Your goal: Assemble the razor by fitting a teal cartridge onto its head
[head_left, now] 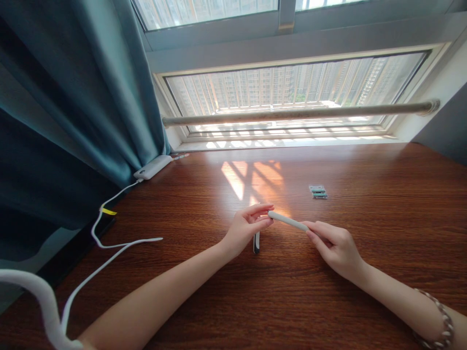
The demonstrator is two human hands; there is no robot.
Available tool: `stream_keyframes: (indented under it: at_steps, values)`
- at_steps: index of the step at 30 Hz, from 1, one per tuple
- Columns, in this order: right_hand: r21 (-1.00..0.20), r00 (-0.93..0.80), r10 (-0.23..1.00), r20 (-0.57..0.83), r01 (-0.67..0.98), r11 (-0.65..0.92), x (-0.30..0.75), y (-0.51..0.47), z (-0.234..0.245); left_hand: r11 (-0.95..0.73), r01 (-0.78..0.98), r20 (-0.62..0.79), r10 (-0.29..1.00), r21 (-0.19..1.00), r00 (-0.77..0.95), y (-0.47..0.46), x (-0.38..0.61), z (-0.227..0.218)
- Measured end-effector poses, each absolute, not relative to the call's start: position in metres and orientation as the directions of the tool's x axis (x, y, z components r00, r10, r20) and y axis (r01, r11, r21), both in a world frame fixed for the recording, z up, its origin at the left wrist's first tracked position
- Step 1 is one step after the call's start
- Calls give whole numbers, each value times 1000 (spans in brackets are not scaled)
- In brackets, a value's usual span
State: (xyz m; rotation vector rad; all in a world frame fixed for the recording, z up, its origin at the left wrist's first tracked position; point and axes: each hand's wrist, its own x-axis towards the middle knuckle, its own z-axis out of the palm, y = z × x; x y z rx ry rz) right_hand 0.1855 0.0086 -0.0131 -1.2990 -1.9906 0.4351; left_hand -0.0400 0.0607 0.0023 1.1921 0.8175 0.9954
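Note:
A slim white stick-shaped object is held level above the wooden table between both hands. My left hand pinches its left end with thumb and fingertips. My right hand is closed on its right end. Just below my left hand a small dark and white piece lies on the table, partly hidden by the fingers. A small pack of batteries lies farther back on the right, apart from both hands.
A white power bank sits at the table's back left by the teal curtain, with a white cable trailing along the left edge. A window with a rail runs behind the table. A beaded bracelet is on my right wrist.

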Motion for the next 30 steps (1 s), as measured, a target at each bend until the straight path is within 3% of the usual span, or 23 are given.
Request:
stream_keyframes:
  at_steps: [5,13,30]
  values:
    - [-652,-182,905,385,641,406,187,10,-15,76,-307,28,946,949,322,61,-38,3]
    - [-610,-248,894,374,661,438,186,10,-12,55,-278,39,946,959,323,61,-39,6]
    - [-617,-171,904,391,680,396,186,11,-14,40,-285,65,935,958,347,59,-39,6]
